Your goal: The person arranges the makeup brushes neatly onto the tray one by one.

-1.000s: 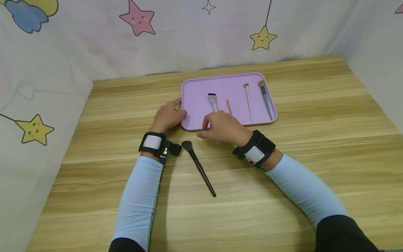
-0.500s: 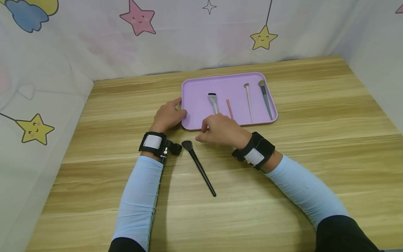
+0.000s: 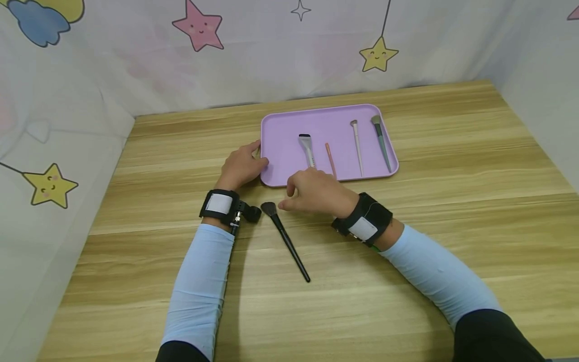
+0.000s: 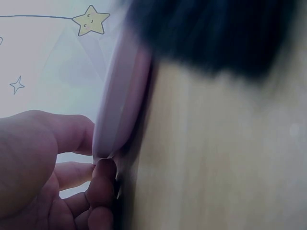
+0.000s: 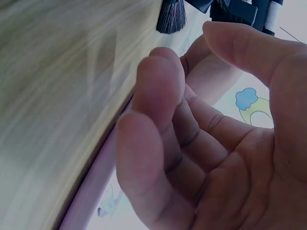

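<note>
My left hand point(image 3: 242, 166) grips the left edge of a lilac tray point(image 3: 282, 136), thumb on the rim; in the left wrist view, fingers curl at the tray's edge point(image 4: 117, 100). Bare of any object, my right hand point(image 3: 318, 191) hovers by the tray's front edge with fingers loosely bent, thumb apart from them. A black makeup brush point(image 3: 289, 244) lies on the table between my forearms, its bristles just left of my right thumb. On the tray are a flat black-tipped brush point(image 3: 306, 146), a slim pink handle point(image 3: 330, 156), a white brush point(image 3: 357, 143) and a green-handled brush point(image 3: 382, 143).
The wooden table point(image 3: 407, 291) runs back to a white curtain point(image 3: 289, 65) printed with stars. Black straps with small cameras sit on both wrists, the left strap point(image 3: 219, 203) close to the black brush's bristles.
My right hand has drawn back a little from the tray toward the black brush, uncovering more of the flat brush and pink handle. My left hand and the tray stay put.
</note>
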Demonstrator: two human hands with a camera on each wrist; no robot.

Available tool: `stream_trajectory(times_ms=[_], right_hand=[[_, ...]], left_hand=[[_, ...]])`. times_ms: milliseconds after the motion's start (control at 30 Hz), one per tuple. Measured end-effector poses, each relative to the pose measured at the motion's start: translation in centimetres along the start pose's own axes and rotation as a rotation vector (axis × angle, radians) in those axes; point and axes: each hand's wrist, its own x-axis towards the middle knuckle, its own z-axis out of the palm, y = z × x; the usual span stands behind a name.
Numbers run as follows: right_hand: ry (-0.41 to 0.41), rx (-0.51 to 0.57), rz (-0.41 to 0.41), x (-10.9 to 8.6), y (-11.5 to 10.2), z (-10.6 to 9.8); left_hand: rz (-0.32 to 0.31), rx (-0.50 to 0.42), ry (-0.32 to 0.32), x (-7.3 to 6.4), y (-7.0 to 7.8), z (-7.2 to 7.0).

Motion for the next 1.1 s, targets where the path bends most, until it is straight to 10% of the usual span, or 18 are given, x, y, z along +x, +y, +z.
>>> stream_trajectory(times_ms=[1100], right_hand=[[-0.013, -0.080, -0.028, -0.5, -0.9, 1.2]], left_hand=[[-0.012, -0.007, 0.002, 0.0, -0.1, 0.2]])
